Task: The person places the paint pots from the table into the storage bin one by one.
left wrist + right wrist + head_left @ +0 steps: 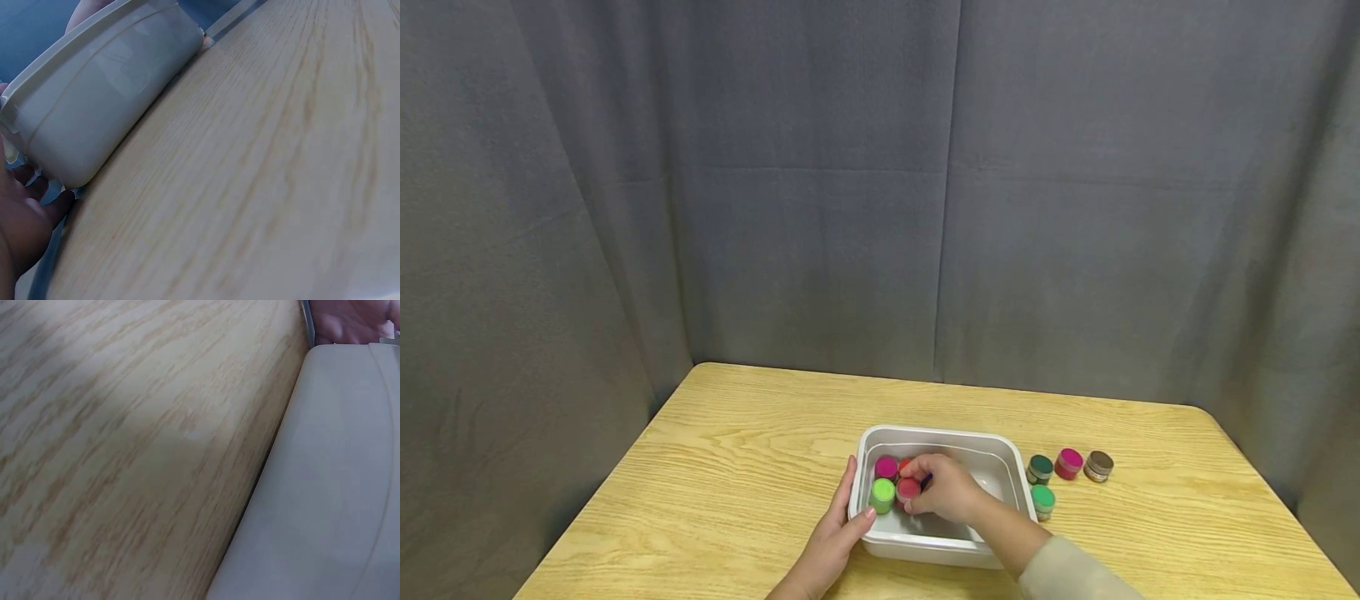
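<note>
A white plastic tub stands on the table, with several small paint jars at its left end. My left hand grips the tub's left side, thumb over the rim and fingers along the outer wall; in the left wrist view, fingers show at the tub's lower corner. Inside the tub, my right hand pinches a red paint jar between thumb and fingers. Beside it are a lime green jar, a magenta jar and an orange-red jar partly hidden. Something dark blue shows under the right hand.
Right of the tub stand a dark green jar, a magenta-lidded jar, a brown jar and a light green jar close against the tub wall. Grey curtains hang behind the wooden table.
</note>
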`<control>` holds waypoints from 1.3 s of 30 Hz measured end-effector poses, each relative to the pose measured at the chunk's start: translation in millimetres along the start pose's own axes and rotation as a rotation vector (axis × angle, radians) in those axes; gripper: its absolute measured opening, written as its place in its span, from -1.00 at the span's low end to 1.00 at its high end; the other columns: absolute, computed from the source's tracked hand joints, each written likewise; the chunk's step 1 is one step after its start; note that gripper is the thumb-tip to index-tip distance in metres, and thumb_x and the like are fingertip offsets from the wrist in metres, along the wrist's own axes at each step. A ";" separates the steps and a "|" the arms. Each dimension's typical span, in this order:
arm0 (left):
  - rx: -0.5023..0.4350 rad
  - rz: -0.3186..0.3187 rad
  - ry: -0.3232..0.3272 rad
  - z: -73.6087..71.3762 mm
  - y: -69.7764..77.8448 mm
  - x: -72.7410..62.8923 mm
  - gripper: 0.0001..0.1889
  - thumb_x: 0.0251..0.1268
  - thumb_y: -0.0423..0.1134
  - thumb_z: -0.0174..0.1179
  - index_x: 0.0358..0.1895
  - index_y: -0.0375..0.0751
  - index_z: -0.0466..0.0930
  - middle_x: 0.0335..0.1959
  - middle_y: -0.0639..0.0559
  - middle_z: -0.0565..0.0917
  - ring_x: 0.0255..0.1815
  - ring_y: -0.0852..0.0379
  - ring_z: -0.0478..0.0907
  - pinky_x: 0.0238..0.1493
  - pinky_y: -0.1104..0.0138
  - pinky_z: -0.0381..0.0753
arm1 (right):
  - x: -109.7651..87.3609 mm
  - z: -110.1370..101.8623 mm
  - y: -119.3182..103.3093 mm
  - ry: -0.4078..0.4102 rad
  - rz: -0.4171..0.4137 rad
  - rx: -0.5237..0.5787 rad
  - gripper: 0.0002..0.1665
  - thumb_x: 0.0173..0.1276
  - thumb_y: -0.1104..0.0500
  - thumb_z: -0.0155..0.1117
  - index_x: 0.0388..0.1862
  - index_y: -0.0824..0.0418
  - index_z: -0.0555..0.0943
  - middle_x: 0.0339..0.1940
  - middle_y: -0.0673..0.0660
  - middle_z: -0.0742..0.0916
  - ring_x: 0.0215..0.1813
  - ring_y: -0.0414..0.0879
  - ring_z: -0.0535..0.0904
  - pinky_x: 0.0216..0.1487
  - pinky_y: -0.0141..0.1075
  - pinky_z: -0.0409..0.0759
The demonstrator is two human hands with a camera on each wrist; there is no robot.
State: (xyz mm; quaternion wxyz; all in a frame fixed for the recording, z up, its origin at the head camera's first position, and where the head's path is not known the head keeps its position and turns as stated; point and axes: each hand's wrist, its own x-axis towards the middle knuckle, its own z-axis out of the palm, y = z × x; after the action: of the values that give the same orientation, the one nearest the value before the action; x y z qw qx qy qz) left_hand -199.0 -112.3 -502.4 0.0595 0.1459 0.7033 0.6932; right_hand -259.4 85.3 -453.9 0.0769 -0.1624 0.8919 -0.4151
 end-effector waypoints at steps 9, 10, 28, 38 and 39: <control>0.001 0.009 0.006 0.6 0.2 0.1 -0.22 0.52 -0.19 -0.04 0.61 -0.01 -0.32 0.62 -0.22 -0.32 0.60 -0.30 -0.37 0.53 -0.18 -0.25 | -0.2 0.3 0.5 0.006 0.010 -0.053 -0.54 -0.18 0.37 0.60 -0.22 0.20 0.67 -0.28 0.05 0.67 -0.16 -0.13 0.55 -0.04 -0.22 0.58; 0.002 0.009 0.007 0.6 0.0 0.0 -0.22 0.52 -0.19 -0.04 0.61 -0.01 -0.32 0.62 -0.22 -0.32 0.60 -0.30 -0.37 0.53 -0.18 -0.25 | -0.3 -0.1 0.8 0.004 0.010 -0.037 -0.54 -0.18 0.37 0.60 -0.21 0.21 0.67 -0.27 0.06 0.67 -0.15 -0.12 0.55 -0.05 -0.22 0.58; 0.009 -0.001 0.027 1.0 0.3 0.7 -0.21 0.50 -0.17 -0.02 0.61 -0.03 -0.30 0.62 -0.20 -0.30 0.60 -0.30 -0.37 0.53 -0.19 -0.27 | -14.9 -28.8 -1.7 0.029 -0.011 0.164 -0.50 0.07 0.33 0.50 0.03 0.36 0.60 -0.08 0.29 0.70 -0.18 -0.08 0.58 -0.24 -0.36 0.63; 0.023 0.003 0.043 2.1 1.6 0.0 -0.22 0.50 -0.18 -0.01 0.61 -0.04 -0.28 0.62 -0.20 -0.27 0.60 -0.30 -0.35 0.54 -0.17 -0.27 | -29.8 -62.2 -3.1 0.127 0.085 0.189 -0.53 0.20 0.25 0.42 0.11 0.24 0.59 0.03 0.24 0.68 0.01 -0.03 0.61 -0.06 -0.20 0.72; 0.022 0.000 0.043 2.2 1.6 -0.2 -0.21 0.50 -0.18 -0.01 0.61 -0.03 -0.28 0.62 -0.20 -0.27 0.60 -0.30 -0.35 0.54 -0.17 -0.27 | -31.3 -65.3 -2.6 0.135 0.093 0.191 -0.54 0.22 0.24 0.42 0.12 0.22 0.59 0.04 0.23 0.68 0.01 -0.04 0.60 -0.03 -0.19 0.72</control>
State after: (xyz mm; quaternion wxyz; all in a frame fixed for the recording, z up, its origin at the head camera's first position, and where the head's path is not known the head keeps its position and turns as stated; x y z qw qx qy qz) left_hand -198.0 -110.2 -500.9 0.0427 0.1315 0.7121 0.6883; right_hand -247.3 141.5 -409.8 0.0507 -0.0846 0.8580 -0.5040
